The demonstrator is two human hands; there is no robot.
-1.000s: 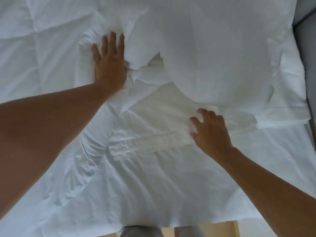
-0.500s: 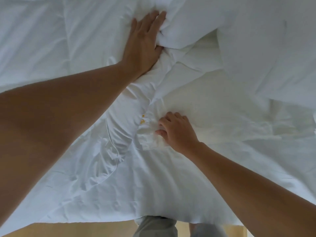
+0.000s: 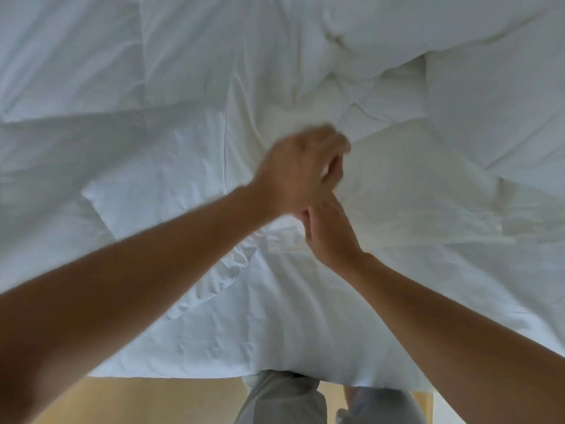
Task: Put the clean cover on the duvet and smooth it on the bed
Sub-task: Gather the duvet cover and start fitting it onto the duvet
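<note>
two bare hands meet over a rumpled white quilted duvet (image 3: 183, 154) spread across the bed. the left hand (image 3: 301, 168) is blurred, fingers curled as if pinching white fabric, though i cannot tell for sure. the right hand (image 3: 328, 232), just below it, has fingers pressed together on the thin white cover's folded hem (image 3: 281, 240). the cover looks mostly unfitted; inserting and smoothing seemingly remain.
</note>
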